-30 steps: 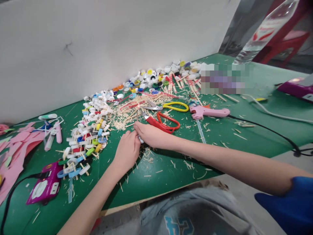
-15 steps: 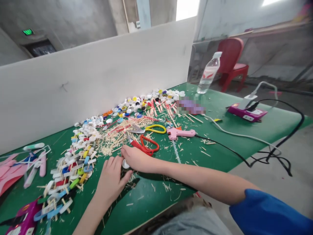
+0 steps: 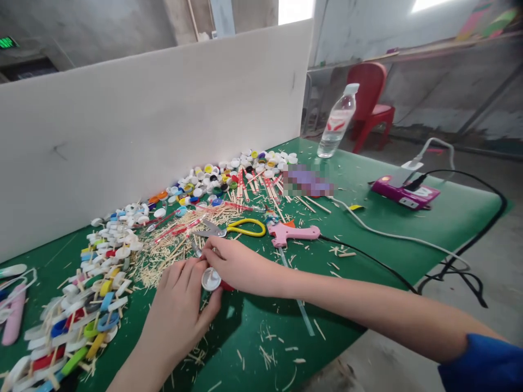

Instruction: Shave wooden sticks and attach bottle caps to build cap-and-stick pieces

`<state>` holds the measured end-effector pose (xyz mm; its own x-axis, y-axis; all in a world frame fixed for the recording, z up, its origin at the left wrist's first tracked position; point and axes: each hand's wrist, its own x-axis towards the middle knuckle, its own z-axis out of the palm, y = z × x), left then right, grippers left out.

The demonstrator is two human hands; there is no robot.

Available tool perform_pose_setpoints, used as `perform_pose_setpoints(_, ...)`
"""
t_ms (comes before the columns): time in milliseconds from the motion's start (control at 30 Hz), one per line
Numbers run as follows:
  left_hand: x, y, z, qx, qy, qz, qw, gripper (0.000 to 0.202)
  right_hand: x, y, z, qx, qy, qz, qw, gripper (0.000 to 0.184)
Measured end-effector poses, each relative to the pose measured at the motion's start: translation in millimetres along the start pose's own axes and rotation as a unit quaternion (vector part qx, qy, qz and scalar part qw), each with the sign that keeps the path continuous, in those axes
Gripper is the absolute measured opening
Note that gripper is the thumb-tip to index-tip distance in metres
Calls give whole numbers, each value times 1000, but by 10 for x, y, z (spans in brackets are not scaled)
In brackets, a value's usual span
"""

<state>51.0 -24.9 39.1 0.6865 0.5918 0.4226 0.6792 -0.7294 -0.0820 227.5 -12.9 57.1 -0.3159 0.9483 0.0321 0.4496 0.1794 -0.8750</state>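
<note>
A white bottle cap [image 3: 211, 279] sits between my two hands, its hollow side facing up. My left hand [image 3: 177, 307] is closed on it, thumb below and fingers along its left side. My right hand [image 3: 241, 267] is bent over the cap's upper right edge with curled fingertips against my left fingers. What those fingertips pinch is hidden. Red scissors, showing a bit of red handle [image 3: 226, 286] and a metal part [image 3: 196, 250], are mostly covered by my right hand. Yellow-handled scissors [image 3: 247, 226] lie just beyond, beside a pink glue gun [image 3: 296, 234] with a clear glue stick.
Joined caps and sticks [image 3: 85, 305] stretch along the left. Loose caps [image 3: 208, 177] and split wooden sticks [image 3: 163, 256] cover the back by a white partition [image 3: 163, 109]. A water bottle [image 3: 337, 121], a purple power strip [image 3: 404, 191] and cables are at right.
The view has turned right and come closer. My hands stay together around the cap, which now shows more fully. The red scissors' handle has become mostly hidden behind my right hand.
</note>
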Motion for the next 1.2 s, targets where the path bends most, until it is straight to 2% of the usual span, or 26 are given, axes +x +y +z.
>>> perform_pose_setpoints(167,69,-2,89,-28,-20,-7,999,20,-30,25,-190,-13,-9,-3,1000,19)
perform_pose_setpoints(333,129,-15,95,-63,-35,-5,997,16,-163,85,-611,-147,39,-6,988,20)
perform_pose_setpoints(433,172,-23,101,-70,-49,-8,996,13,-361,209,-950,-256,101,-35,961,26)
perform_pose_setpoints(533,198,-40,149,-75,-55,-10,996,14,-607,396,-1222,-314,167,-26,934,24)
perform_pose_setpoints(633,199,-57,226,-92,-67,-26,993,17,-836,606,-1382,-343,212,11,915,23)
perform_pose_setpoints(700,197,-66,271,-98,-73,-35,992,20,-957,739,-1452,-384,222,12,896,24)
perform_pose_setpoints(733,200,-71,288,-100,-75,-38,991,22,-1006,798,-1481,-431,221,3,875,26)
perform_pose_setpoints(833,233,-89,316,-101,-82,-47,990,23,-1107,926,-1535,-585,219,-7,781,35)
perform_pose_setpoints(867,253,-96,322,-101,-83,-50,990,22,-1124,952,-1532,-608,212,-11,765,37)
perform_pose_setpoints(900,275,-103,329,-101,-84,-52,990,21,-1132,971,-1516,-615,200,-19,762,39)
perform_pose_setpoints(1033,365,-109,375,-100,-102,-58,988,20,-1073,1021,-1329,-572,141,-62,806,39)
perform_pose_setpoints(1200,436,-67,436,-105,-119,-42,986,18,-880,1089,-1133,-575,108,-50,809,52)
